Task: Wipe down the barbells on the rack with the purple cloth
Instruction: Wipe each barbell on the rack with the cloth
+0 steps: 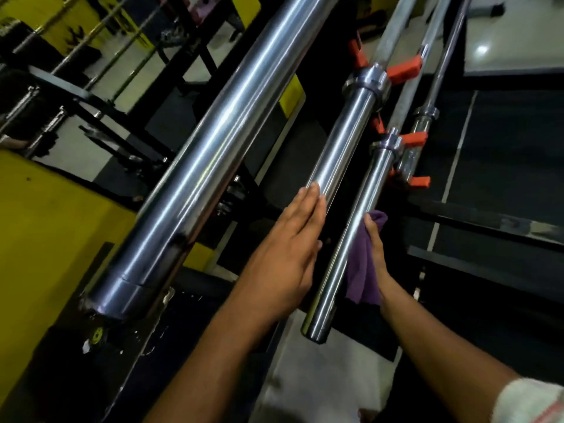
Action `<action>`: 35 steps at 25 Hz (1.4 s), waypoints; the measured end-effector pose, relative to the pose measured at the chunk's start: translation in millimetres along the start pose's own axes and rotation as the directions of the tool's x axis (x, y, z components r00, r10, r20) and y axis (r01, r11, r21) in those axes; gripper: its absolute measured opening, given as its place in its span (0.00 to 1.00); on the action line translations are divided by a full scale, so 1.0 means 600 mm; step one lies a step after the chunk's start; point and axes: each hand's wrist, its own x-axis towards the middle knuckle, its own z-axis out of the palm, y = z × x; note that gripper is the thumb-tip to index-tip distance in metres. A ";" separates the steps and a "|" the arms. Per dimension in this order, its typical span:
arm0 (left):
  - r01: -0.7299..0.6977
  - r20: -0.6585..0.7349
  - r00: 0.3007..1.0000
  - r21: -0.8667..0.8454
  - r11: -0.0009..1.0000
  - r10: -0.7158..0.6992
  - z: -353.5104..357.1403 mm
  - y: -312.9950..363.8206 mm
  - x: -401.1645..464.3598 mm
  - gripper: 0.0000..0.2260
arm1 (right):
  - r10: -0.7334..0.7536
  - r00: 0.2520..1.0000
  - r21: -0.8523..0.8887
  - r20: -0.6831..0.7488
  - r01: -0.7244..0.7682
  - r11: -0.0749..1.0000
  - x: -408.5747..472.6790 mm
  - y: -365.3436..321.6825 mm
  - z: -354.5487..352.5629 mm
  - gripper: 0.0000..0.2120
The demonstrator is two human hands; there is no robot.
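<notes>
Nearby, thick barbell sleeve [195, 166] (orange clips [403, 70] behind).

narrow gap between chrome sleeves [341, 141], orange rack hooks [404, 70] crowding above

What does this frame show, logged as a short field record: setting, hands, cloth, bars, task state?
setting: gym barbell rack with orange holders
left hand: open, straight fingers resting on the middle barbell sleeve
right hand: holds the purple cloth against the lower barbell sleeve
nearest bar: large barbell sleeve, untouched
task state: wiping the lower sleeve
</notes>
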 end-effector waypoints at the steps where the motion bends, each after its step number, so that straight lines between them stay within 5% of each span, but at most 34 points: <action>1: -0.002 -0.003 1.000 0.006 1.000 0.002 0.002 -0.002 -0.001 0.29 | 0.020 1.000 0.026 0.002 -0.020 0.999 -0.016 0.031 -0.010 0.20; 3: -0.002 -0.005 1.000 0.019 1.000 0.002 0.004 -0.003 0.000 0.29 | 0.021 1.000 0.026 -0.017 -0.020 0.999 -0.033 0.066 -0.022 0.23; 6: -0.010 -0.014 1.000 -0.006 1.000 0.010 0.003 -0.004 -0.001 0.30 | -0.049 0.998 -0.005 -0.049 0.048 0.999 0.004 0.011 0.001 0.11; 9: -0.022 -0.014 1.000 -0.029 0.999 0.022 0.003 -0.005 -0.001 0.29 | -0.121 0.993 -0.020 -0.011 0.120 0.993 0.057 -0.030 -0.003 0.17; 12: -0.013 -0.014 1.000 -0.043 0.999 0.013 0.002 -0.005 -0.001 0.29 | -0.044 0.999 0.051 -0.015 0.045 0.998 -0.005 0.001 0.008 0.16; 15: -0.024 -0.022 0.999 -0.042 0.999 0.023 0.002 -0.005 0.002 0.29 | -0.033 0.999 0.078 0.000 0.033 0.996 -0.061 0.061 0.000 0.29; 19: -0.027 -0.023 0.999 -0.041 0.999 0.026 0.001 -0.002 0.000 0.29 | -0.042 0.999 -0.049 -0.024 0.041 0.998 -0.027 0.030 0.011 0.13; 27: -0.053 -0.056 0.997 -0.069 0.996 0.049 0.011 -0.012 0.005 0.29 | 0.055 0.998 0.012 -0.042 -0.054 0.998 -0.053 0.059 -0.058 0.26; 32: -0.084 -0.092 0.993 -0.047 0.995 0.079 0.013 -0.016 0.009 0.29 | 0.002 1.000 0.122 0.027 -0.006 0.992 -0.067 0.104 -0.030 0.25; 35: -0.072 -0.081 0.994 -0.054 0.996 0.067 0.012 -0.017 0.004 0.29 | 0.112 0.993 0.118 0.045 -0.117 0.986 -0.105 0.168 -0.043 0.26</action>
